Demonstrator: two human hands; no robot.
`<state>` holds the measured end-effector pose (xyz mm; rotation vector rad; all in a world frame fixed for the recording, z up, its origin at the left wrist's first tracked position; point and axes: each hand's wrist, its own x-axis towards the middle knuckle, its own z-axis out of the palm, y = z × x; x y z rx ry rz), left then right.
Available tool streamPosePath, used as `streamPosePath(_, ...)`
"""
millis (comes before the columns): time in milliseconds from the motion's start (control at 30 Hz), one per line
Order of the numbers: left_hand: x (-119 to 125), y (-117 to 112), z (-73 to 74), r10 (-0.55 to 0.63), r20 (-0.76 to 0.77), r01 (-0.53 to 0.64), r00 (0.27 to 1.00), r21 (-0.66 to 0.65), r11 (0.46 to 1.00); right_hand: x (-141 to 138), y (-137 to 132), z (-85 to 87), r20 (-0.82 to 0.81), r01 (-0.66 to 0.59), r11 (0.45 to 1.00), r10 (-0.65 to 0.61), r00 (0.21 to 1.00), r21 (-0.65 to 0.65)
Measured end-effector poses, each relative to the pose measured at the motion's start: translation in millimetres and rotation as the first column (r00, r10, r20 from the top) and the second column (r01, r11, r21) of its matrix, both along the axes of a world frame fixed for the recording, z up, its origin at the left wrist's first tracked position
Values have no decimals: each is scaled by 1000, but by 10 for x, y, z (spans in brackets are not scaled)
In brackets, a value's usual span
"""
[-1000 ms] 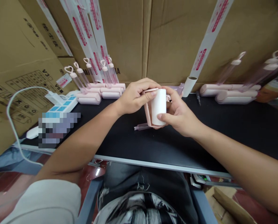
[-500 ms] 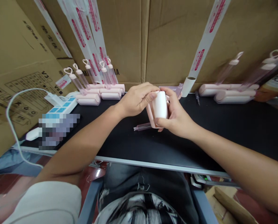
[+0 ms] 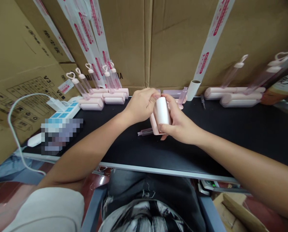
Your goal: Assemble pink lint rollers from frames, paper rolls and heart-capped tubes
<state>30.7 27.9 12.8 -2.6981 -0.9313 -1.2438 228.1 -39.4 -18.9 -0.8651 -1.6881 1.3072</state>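
My right hand (image 3: 182,122) is wrapped round a rounded pink-and-white casing (image 3: 163,111), thumb low on its white face and fingers behind. At the casing's top edge, the closed fingers of my left hand (image 3: 140,104) press against it; their tips are partly hidden. The casing is held upright, a little above the black table (image 3: 129,151). Below it lies a clear purple handle-like part (image 3: 145,131), partly covered by the casing. Behind my right hand are more translucent purple pieces (image 3: 173,93).
Several pink-and-white rollers with clear handles (image 3: 114,98) stand at the left, others (image 3: 242,100) at the right. A white tube (image 3: 193,90) and a small dark screwdriver-like piece (image 3: 203,101) lie near the cardboard wall (image 3: 177,42). A power strip (image 3: 64,112) is at the left.
Both hands and the casing have shifted slightly left in view. The casing has turned a little, and more of the purple pieces behind my right hand shows.
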Motion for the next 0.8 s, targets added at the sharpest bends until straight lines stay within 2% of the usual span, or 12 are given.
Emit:
streamPosePath(133, -11, 7, 34, -21, 25, 22, 999, -27, 999, 49, -15, 32, 26, -56, 998, 55, 998, 26)
streamPosePath(200, -30, 20, 56, -87, 45, 90, 995, -53, 995, 71, -16, 35, 66, -65, 996, 61, 996, 65)
streamPosePath(267, -42, 28, 69, -173, 94, 182, 980, -95, 979, 83, -3, 13, 100, -65, 981, 47, 994, 184)
streamPosePath(333, -36, 22, 64, -229, 191, 259, 954, -147, 955, 82, 23, -38, 124, -51, 927, 5, 992, 371)
streamPosePath(400, -13, 3, 43, -251, 324, 326, 912, -203, 923, 72, 53, -108, 147, -34, 844, -53, 988, 535)
streamPosePath(467, 19, -23, 16, -249, 456, 391, 855, -250, 886, 64, 77, -175, 183, -34, 782, -103, 978, 623)
streamPosePath(567, 60, -55, -6, -236, 567, 460, 789, -291, 839, 68, 91, -226, 227, -53, 742, -136, 964, 668)
streamPosePath(733, 91, -86, 14, -201, 602, 472, 773, -332, 817, 95, 69, -191, 273, -93, 715, -142, 951, 693)
streamPosePath(800, 92, -96, 28, -195, 603, 473, 773, -344, 811, 91, 47, -171, 274, -109, 720, -117, 954, 685)
